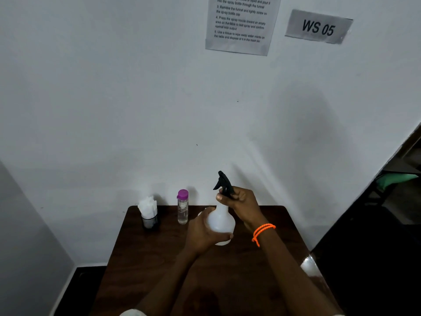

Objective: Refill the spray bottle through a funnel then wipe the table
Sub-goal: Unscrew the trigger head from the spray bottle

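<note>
On the wall ahead of you a grey sign (318,26) reads "WS 05". Left of it hangs an instruction sheet (241,23), cut off at the top. Its readable lines include "3. Remove the funnel and tightly screw on the spray bottle cap", "4. Press the spray nozzle toward an empty area on the table to test spray and confirm normal mist output" and "5. Use a tissue to wipe away water marks on the table and dispose of it in the trash bin".

The spray bottle (221,221) you hold is translucent white with a round, bulbous body and a narrow neck, topped by a black trigger head (224,183) whose nozzle points left and away from you. It stands upright over the far middle of the dark wooden table (141,258).

Your left hand (201,233) wraps the bottle's body from the left, fingers curled round the far side and thumb across the near lower part. Your right hand (241,201) grips the neck and base of the trigger head from the right, thumb in front. An orange bracelet (263,232) circles that wrist.

Just left of the bottle stands a small clear bottle with a purple cap (183,207), its label unreadable. Further left, a dark holder of white tissues (149,214).
</note>
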A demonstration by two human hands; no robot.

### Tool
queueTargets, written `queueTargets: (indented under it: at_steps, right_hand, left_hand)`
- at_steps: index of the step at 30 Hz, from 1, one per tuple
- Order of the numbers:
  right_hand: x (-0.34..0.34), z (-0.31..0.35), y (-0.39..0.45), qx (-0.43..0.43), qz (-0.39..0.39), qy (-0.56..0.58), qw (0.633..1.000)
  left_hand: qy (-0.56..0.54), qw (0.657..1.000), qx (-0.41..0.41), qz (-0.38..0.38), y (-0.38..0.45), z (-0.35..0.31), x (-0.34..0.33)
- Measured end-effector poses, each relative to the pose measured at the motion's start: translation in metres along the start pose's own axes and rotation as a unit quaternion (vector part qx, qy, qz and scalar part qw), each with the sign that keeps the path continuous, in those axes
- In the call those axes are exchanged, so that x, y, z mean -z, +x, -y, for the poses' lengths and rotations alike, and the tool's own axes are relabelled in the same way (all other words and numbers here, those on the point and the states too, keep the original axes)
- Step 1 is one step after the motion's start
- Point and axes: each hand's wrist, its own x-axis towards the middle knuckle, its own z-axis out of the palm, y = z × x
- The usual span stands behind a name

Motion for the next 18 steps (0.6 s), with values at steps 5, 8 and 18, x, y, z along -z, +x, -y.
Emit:
queueTargets:
  at_steps: [5,8,18]
  right_hand:
    - [0.011,0.009,-0.003,0.021,0.056,0.008,0.998]
    - [0.024,0.009,0.0,0.012,0.124,0.007,0.992]
    - [0.02,0.003,-0.001,0.002,-0.023,0.023,0.999]
  left_hand:
    - [-0.012,0.998,-0.007,0.06,0.007,0.003,0.009]
    - [-0.032,0.992,-0.016,0.118,0.01,0.0,0.015]
    - [-0.035,0.995,-0.015,0.087,0.009,-0.01,0.005]
